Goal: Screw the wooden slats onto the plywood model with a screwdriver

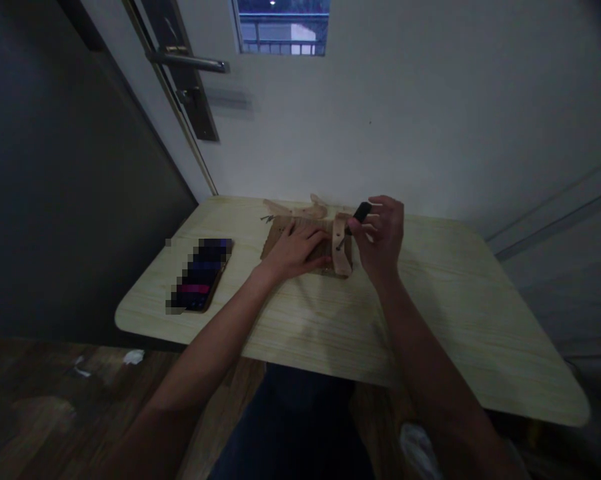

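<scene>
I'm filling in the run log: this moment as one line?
left hand: flat on brown board | right hand: holding black-handled tool at pale strip | phone: on table, left of board

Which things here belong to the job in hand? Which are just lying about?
Job in hand:
brown rectangular board under the left hand
pale tan curved strip on it
slim black-handled tool in the right hand
probably curled tan strips behind the board
perhaps thin dark pieces beside them

Apparently lying about:
dark rectangular phone
crumpled white scrap on the floor
</scene>
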The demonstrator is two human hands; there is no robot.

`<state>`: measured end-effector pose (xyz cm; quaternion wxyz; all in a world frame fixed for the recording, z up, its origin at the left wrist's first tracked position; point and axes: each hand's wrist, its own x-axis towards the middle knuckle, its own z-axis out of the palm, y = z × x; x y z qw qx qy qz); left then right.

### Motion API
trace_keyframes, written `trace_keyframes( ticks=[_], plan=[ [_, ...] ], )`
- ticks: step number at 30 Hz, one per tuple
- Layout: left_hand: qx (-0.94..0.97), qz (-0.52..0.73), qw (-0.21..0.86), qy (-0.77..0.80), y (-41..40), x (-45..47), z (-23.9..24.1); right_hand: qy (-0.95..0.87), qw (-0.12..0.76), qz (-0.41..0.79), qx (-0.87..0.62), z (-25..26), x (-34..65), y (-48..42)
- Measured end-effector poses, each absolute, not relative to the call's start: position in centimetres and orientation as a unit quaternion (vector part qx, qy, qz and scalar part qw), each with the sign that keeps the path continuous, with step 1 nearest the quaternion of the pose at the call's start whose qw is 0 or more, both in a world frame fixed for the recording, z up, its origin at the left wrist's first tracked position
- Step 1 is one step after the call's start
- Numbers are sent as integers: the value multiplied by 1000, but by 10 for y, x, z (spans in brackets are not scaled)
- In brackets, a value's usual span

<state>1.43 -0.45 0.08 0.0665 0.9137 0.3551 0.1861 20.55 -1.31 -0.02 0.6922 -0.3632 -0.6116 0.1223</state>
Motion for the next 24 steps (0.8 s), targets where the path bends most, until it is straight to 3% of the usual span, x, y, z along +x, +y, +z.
trace_keyframes(
  ticks=[5,13,18,24],
  plan=[
    [914,177,66,359,-5,14,1,-636,660,94,-390,-1,208,-17],
    [916,187,61,351,-4,14,0,-659,645,155,-353,-1,207,-16],
    [914,177,66,360,-3,14,0,-623,682,82,-375,-3,207,-12],
    [913,178,62,362,-5,15,2,-673,633,55,-379,0,209,-17]
  ],
)
